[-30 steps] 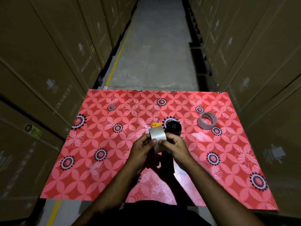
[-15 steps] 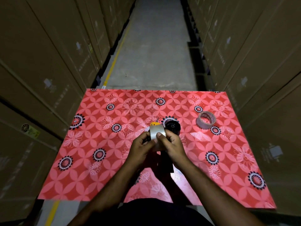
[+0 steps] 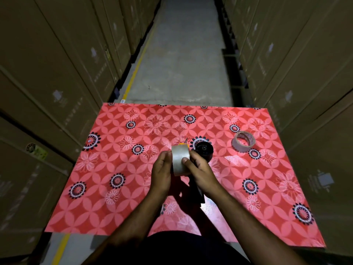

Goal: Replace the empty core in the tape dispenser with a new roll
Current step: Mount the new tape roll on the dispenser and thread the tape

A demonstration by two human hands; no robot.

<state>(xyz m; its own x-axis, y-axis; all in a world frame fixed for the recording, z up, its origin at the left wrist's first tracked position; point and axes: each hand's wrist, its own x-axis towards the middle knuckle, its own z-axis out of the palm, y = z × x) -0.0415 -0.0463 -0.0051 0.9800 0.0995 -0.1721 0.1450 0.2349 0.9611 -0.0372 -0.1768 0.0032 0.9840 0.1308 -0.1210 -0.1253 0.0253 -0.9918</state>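
Left hand (image 3: 162, 170) and right hand (image 3: 198, 169) have fingers closed round the new roll (image 3: 180, 159), held above mid-desk (image 3: 122, 211). Dispenser (image 3: 204, 150) hub just right; spent core (image 3: 243, 140) far right. Best to square the roll's bore to the hub before pushing it on.

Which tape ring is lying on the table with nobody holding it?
The thin, see-through ring far to the right on the red tablecloth lies alone. The other, the fat silvery roll, is held between the left hand and right hand.
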